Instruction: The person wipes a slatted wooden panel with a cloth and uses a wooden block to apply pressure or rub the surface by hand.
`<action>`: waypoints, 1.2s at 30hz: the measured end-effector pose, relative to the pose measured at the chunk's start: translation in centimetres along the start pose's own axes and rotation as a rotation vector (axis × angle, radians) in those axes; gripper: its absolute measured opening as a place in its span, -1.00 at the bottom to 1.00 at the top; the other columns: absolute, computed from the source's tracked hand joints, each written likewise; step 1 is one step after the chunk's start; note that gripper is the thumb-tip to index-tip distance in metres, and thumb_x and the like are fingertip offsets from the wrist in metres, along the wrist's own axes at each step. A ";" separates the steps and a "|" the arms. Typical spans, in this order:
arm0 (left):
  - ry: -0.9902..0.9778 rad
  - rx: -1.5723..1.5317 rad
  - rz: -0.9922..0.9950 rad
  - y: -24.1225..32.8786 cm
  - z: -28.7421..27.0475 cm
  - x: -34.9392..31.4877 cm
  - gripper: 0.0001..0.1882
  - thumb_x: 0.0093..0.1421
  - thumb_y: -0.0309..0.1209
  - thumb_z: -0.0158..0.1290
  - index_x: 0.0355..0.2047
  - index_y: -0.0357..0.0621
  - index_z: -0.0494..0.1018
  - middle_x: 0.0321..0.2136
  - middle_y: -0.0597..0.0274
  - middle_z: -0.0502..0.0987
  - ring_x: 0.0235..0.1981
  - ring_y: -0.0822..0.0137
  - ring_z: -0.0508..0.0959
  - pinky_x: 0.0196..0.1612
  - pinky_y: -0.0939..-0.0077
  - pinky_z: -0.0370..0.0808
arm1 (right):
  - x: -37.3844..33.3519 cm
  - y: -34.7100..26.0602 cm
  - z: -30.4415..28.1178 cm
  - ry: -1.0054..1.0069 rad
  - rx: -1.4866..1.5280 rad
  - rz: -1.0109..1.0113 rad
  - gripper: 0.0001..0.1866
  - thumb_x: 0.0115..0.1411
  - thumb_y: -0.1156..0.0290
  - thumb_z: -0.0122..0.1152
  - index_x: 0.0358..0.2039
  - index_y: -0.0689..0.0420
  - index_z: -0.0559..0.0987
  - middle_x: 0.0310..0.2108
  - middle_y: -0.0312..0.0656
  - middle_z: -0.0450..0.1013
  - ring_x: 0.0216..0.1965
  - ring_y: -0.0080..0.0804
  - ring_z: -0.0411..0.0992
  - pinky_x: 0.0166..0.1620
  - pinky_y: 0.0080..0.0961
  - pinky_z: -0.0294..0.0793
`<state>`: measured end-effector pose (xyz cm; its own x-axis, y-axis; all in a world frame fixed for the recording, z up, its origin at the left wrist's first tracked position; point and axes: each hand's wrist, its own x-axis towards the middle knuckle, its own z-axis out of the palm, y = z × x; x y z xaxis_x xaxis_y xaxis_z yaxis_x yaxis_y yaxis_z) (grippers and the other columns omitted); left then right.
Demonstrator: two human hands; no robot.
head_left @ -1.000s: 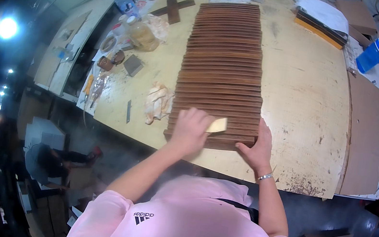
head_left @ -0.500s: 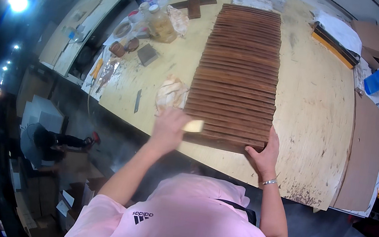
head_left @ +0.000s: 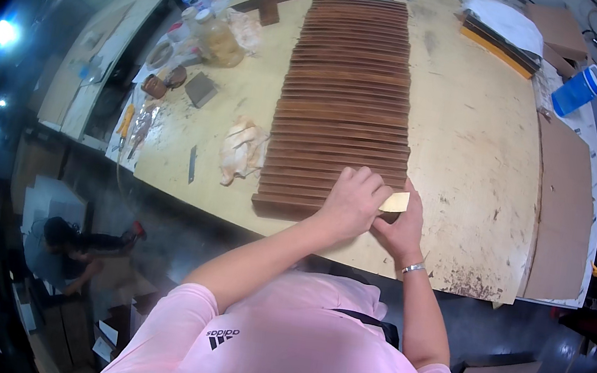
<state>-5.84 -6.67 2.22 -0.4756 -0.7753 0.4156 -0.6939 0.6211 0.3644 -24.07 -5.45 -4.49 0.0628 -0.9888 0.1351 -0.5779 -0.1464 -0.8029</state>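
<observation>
Left hand (head_left: 352, 203) grip closed on pale sandpaper piece (head_left: 395, 201), pressing the slatted wood panel (head_left: 345, 101); right hand (head_left: 400, 231) rests beside, grip unclear.

Left hand (head_left: 352, 203) fisted, knuckles up; right hand (head_left: 399, 231) touching beside it.

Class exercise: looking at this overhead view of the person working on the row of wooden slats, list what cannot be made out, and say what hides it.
- Near right corner of the wooden slats: covered by the left hand and right hand, head view.
- The pale sheet: mostly hidden between the hands; kind unclear.
- Small items at the table's left edge: too small, fisheye-bent.
- Person crouching below: dark, blurred.
</observation>
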 end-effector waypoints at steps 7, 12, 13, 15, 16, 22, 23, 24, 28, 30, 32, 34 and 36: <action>-0.062 0.063 -0.101 -1.5 -2.4 -2.2 -0.61 -0.09 -0.37 0.33 -0.19 -0.04 0.57 -0.25 0.25 0.52 -0.16 0.17 0.46 -0.14 0.22 0.27 | 0.1 -0.2 -0.5 -0.007 -0.072 -0.059 0.16 -0.24 0.16 0.61 0.36 0.27 0.23 0.25 0.15 0.33 0.27 0.14 0.28 0.35 -0.08 0.24; -0.030 0.004 -0.012 0.7 0.4 0.5 -0.61 -0.07 -0.40 0.30 -0.16 -0.07 0.57 -0.23 0.25 0.53 -0.15 0.17 0.46 -0.11 0.22 0.28 | 0.6 -0.2 0.0 -0.063 -0.018 0.009 0.19 -0.23 0.16 0.60 0.38 0.27 0.18 0.28 0.16 0.30 0.30 0.13 0.24 0.38 -0.11 0.21; -0.038 0.030 -0.022 0.5 0.1 0.3 -0.61 -0.07 -0.41 0.29 -0.16 -0.07 0.57 -0.23 0.25 0.53 -0.15 0.17 0.46 -0.11 0.22 0.28 | 0.6 -0.8 -0.3 -0.087 -0.024 0.014 0.20 -0.23 0.16 0.60 0.39 0.27 0.17 0.28 0.16 0.30 0.30 0.13 0.24 0.38 -0.11 0.20; -0.065 0.073 -0.028 -0.5 -1.7 -0.7 -0.60 -0.08 -0.44 0.29 -0.16 -0.06 0.57 -0.23 0.25 0.53 -0.14 0.17 0.46 -0.11 0.22 0.28 | 0.1 0.0 -0.8 -0.061 -0.082 -0.009 0.20 -0.22 0.18 0.60 0.40 0.27 0.15 0.30 0.16 0.28 0.31 0.13 0.23 0.39 -0.12 0.19; -0.083 0.099 -0.057 -1.4 -3.1 -1.9 -0.60 -0.10 -0.47 0.28 -0.17 -0.05 0.57 -0.23 0.27 0.53 -0.13 0.17 0.46 -0.11 0.21 0.28 | 0.2 0.2 -0.7 -0.068 -0.075 -0.012 0.19 -0.21 0.19 0.59 0.40 0.27 0.15 0.30 0.16 0.28 0.31 0.13 0.22 0.39 -0.11 0.19; -0.065 0.263 -0.348 -8.5 -11.8 -12.0 -0.55 -0.13 -0.55 0.28 -0.15 -0.05 0.56 -0.22 0.20 0.56 -0.09 0.08 0.50 -0.01 0.17 0.31 | 0.2 0.1 -0.3 -0.069 -0.064 -0.027 0.16 -0.20 0.26 0.58 0.41 0.24 0.16 0.31 0.13 0.28 0.32 0.14 0.21 0.39 -0.11 0.19; -0.056 0.327 -0.384 -9.6 -13.2 -13.3 -0.54 -0.14 -0.54 0.28 -0.14 -0.04 0.56 -0.21 0.20 0.57 -0.10 0.07 0.50 -0.02 0.17 0.32 | 0.2 -0.3 -0.5 -0.072 -0.051 -0.020 0.16 -0.20 0.26 0.58 0.41 0.22 0.16 0.31 0.12 0.28 0.32 0.13 0.21 0.39 -0.11 0.19; -0.051 0.345 -0.444 -10.3 -14.5 -14.2 -0.58 -0.11 -0.57 0.22 -0.15 -0.05 0.56 -0.19 0.17 0.57 -0.09 0.03 0.50 -0.04 0.15 0.35 | 0.1 -0.5 -0.6 -0.075 -0.039 -0.013 0.15 -0.20 0.27 0.58 0.41 0.21 0.17 0.31 0.11 0.28 0.32 0.12 0.21 0.39 -0.11 0.19; 0.062 0.441 -0.548 -13.4 -17.3 -16.7 -0.63 -0.11 -0.58 0.26 -0.21 -0.10 0.58 -0.24 0.11 0.58 -0.16 -0.01 0.50 -0.10 0.12 0.39 | 0.0 -0.5 -0.4 -0.043 -0.048 -0.052 0.13 -0.22 0.30 0.57 0.39 0.17 0.20 0.31 0.07 0.29 0.31 0.10 0.22 0.38 -0.11 0.20; 0.130 0.428 -0.581 -14.0 -17.3 -16.7 -0.63 -0.11 -0.58 0.28 -0.22 -0.12 0.58 -0.27 0.09 0.58 -0.19 -0.04 0.50 -0.11 0.10 0.40 | 0.1 -0.3 -0.2 -0.023 -0.056 -0.069 0.11 -0.22 0.31 0.56 0.38 0.17 0.22 0.30 0.07 0.30 0.30 0.10 0.23 0.37 -0.11 0.21; 0.200 0.362 -0.593 -14.5 -16.8 -15.8 -0.62 -0.13 -0.58 0.31 -0.22 -0.15 0.58 -0.30 0.07 0.58 -0.21 -0.06 0.51 -0.11 0.08 0.41 | 0.2 -0.5 -0.3 -0.033 -0.036 -0.078 0.11 -0.23 0.31 0.56 0.37 0.17 0.24 0.30 0.07 0.30 0.30 0.11 0.23 0.37 -0.10 0.21; 0.221 0.322 -0.583 -13.8 -15.7 -15.0 -0.57 -0.16 -0.51 0.37 -0.19 -0.18 0.59 -0.28 0.04 0.60 -0.20 -0.08 0.54 -0.08 0.11 0.45 | 0.2 -0.6 -0.4 -0.034 -0.025 -0.074 0.10 -0.24 0.30 0.56 0.37 0.18 0.24 0.30 0.07 0.30 0.29 0.12 0.24 0.37 -0.10 0.21; 0.212 0.178 -0.594 -13.3 -14.1 -14.1 -0.56 -0.15 -0.49 0.38 -0.18 -0.20 0.58 -0.24 0.03 0.61 -0.18 -0.06 0.55 -0.06 0.14 0.46 | 0.1 -0.5 -0.5 -0.031 -0.022 -0.058 0.11 -0.26 0.29 0.56 0.36 0.18 0.25 0.29 0.07 0.31 0.30 0.12 0.23 0.37 -0.10 0.21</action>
<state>17.71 -2.38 3.27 0.1206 -0.9299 0.3476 -0.8935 0.0510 0.4463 -24.18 -5.44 -3.75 0.1216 -0.9791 0.1631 -0.5902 -0.2035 -0.7812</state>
